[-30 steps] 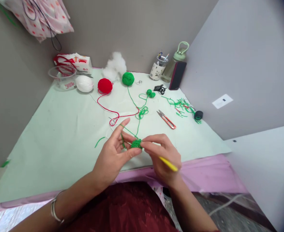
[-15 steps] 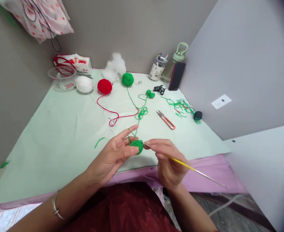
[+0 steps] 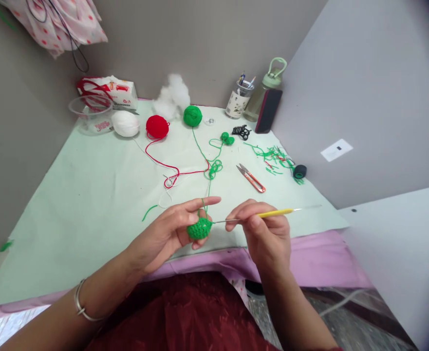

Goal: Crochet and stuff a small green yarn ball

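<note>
Between the thumb and fingers of my left hand [image 3: 174, 224] is a small green crochet piece [image 3: 200, 228], with its stitches showing. Green yarn [image 3: 209, 190] loops over my raised left index finger and runs back across the table. My right hand [image 3: 263, 229] is closed around a crochet hook [image 3: 276, 213] with a yellow grip and metal ends. The hook's left tip touches the right edge of the crochet piece, at a loop of yarn.
Thread snips [image 3: 251, 178] lie beyond my right hand, near green yarn scraps [image 3: 275, 157] and a black roll [image 3: 299, 171]. Green [image 3: 193, 116], red [image 3: 157, 127] and white [image 3: 125, 124] yarn balls stand behind. A bottle [image 3: 261, 97] and phone [image 3: 269, 111] are at the back right.
The crochet piece has turned and moved slightly left, showing more of its side. My right hand has shifted right, and the hook has swung from slanting down to nearly level.
</note>
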{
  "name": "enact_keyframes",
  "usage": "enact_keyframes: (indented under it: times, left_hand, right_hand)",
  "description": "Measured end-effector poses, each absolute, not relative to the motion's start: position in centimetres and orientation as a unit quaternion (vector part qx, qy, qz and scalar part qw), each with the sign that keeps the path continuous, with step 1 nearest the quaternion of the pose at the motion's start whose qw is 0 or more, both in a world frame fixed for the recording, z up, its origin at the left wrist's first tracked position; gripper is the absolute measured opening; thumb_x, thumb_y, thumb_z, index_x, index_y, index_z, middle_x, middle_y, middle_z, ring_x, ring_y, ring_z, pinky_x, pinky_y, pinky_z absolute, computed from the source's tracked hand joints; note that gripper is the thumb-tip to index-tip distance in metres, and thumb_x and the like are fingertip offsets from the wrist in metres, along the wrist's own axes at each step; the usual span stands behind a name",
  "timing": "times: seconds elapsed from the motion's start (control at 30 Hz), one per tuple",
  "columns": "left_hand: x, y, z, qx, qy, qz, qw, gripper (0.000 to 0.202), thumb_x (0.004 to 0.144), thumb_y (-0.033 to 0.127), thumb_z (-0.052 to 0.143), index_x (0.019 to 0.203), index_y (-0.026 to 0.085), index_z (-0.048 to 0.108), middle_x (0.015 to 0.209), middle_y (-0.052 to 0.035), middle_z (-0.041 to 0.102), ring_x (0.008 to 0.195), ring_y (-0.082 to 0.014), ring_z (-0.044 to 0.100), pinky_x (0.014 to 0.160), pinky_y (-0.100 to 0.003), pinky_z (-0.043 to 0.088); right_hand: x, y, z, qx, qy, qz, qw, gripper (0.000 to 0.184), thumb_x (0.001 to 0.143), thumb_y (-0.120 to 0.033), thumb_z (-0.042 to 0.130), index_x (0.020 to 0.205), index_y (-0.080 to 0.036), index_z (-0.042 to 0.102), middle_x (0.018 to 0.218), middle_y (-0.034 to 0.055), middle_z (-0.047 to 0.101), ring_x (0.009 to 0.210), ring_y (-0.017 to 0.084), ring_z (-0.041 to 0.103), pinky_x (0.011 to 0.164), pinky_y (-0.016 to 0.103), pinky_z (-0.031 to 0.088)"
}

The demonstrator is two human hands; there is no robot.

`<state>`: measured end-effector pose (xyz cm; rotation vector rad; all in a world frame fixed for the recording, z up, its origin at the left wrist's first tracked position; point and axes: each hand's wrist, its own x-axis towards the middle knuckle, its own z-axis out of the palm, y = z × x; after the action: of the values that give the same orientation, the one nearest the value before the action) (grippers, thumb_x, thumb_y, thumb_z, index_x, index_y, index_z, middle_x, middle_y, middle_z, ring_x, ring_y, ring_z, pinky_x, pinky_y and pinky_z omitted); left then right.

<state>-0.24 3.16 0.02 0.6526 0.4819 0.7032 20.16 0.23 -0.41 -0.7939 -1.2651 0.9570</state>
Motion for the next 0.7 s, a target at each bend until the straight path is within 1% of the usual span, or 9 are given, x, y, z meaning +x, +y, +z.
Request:
enact_keyframes:
  times: [0.07,0.13,0.23,0.3,0.33,0.43,0.5,0.6,0.7]
  left_hand:
    - [-0.2,3.1,-0.1,0.304,0.217,0.319,0.871,0.044,0.09,0.032,0.068,0.132,0.018,0.074,0.081,-0.0014,0.059,0.062,-0.0102,0.052,0.059,-0.025,0.041]
    - [-0.2,3.1,-0.1,0.302,0.213,0.309,0.876,0.044,0.091,0.031,0.069,0.134,0.018,0.073,0.084,-0.0024,0.062,0.067,-0.0116,0.056,0.063,-0.027,0.044]
    - [-0.1,3.0,-0.1,0.329,0.227,0.317,0.86,0.048,0.089,0.029,0.077,0.136,0.023,0.07,0.106,-0.0055,0.068,0.091,-0.0172,0.063,0.082,-0.031,0.05]
    - [0.1,2.9,-0.1,0.372,0.25,0.327,0.832,0.056,0.087,0.029,0.081,0.141,0.027,0.066,0.117,-0.006,0.069,0.11,-0.0215,0.063,0.097,-0.035,0.048]
    - [0.2,2.9,-0.2,0.395,0.263,0.331,0.816,0.062,0.085,0.029,0.082,0.144,0.028,0.063,0.119,-0.0057,0.069,0.115,-0.0226,0.062,0.103,-0.037,0.046]
    - [0.4,2.8,-0.4,0.449,0.302,0.332,0.773,0.074,0.081,0.029,0.087,0.149,0.03,0.057,0.112,-0.003,0.067,0.113,-0.0213,0.062,0.108,-0.039,0.044]
    - [0.5,2.8,-0.5,0.474,0.326,0.335,0.746,0.077,0.078,0.03,0.089,0.149,0.03,0.058,0.106,-0.0006,0.063,0.108,-0.0193,0.061,0.109,-0.039,0.042]
    - [0.4,2.8,-0.5,0.499,0.352,0.35,0.71,0.078,0.075,0.031,0.091,0.146,0.032,0.06,0.097,0.0026,0.058,0.108,-0.0175,0.059,0.113,-0.038,0.039]
    - [0.3,2.9,-0.1,0.513,0.361,0.357,0.692,0.077,0.074,0.032,0.092,0.145,0.032,0.061,0.095,0.0036,0.056,0.105,-0.0173,0.059,0.112,-0.038,0.04]
  right_hand:
    - [20.1,0.4,-0.3,-0.341,-0.541,0.433,0.635,0.014,0.096,-0.033,0.071,0.089,-0.023,0.078,0.076,0.0015,0.075,0.061,0.015,0.071,0.061,0.03,0.061]
    - [20.0,0.5,-0.4,-0.332,-0.529,0.457,0.634,0.015,0.097,-0.033,0.069,0.09,-0.023,0.078,0.074,0.0005,0.074,0.06,0.014,0.069,0.06,0.027,0.06]
    - [19.7,0.4,-0.7,-0.316,-0.525,0.464,0.64,0.014,0.099,-0.032,0.068,0.093,-0.024,0.078,0.076,0.0006,0.073,0.062,0.013,0.067,0.061,0.027,0.058]
    - [19.4,0.1,-1.0,-0.321,-0.543,0.425,0.649,0.013,0.1,-0.029,0.066,0.097,-0.026,0.079,0.082,0.0017,0.075,0.065,0.013,0.067,0.062,0.027,0.057]
    - [19.2,-0.1,-1.1,-0.331,-0.562,0.393,0.649,0.014,0.1,-0.027,0.066,0.099,-0.026,0.08,0.086,0.0024,0.076,0.07,0.014,0.068,0.065,0.028,0.057]
    - [18.9,-0.5,-1.2,-0.363,-0.636,0.284,0.619,0.021,0.099,-0.018,0.064,0.108,-0.028,0.08,0.1,0.0051,0.08,0.09,0.018,0.072,0.078,0.033,0.058]
    - [18.8,-0.6,-1.2,-0.371,-0.666,0.246,0.599,0.024,0.099,-0.015,0.065,0.111,-0.028,0.08,0.105,0.0059,0.08,0.097,0.02,0.073,0.084,0.037,0.058]
    - [18.7,-0.4,-1.4,-0.362,-0.636,0.294,0.614,0.02,0.1,-0.019,0.065,0.108,-0.029,0.08,0.099,0.0044,0.081,0.092,0.02,0.072,0.08,0.036,0.058]
    - [18.6,0.2,-1.7,-0.345,-0.569,0.385,0.64,0.014,0.1,-0.026,0.065,0.102,-0.028,0.079,0.093,0.0032,0.08,0.079,0.017,0.069,0.067,0.031,0.055]
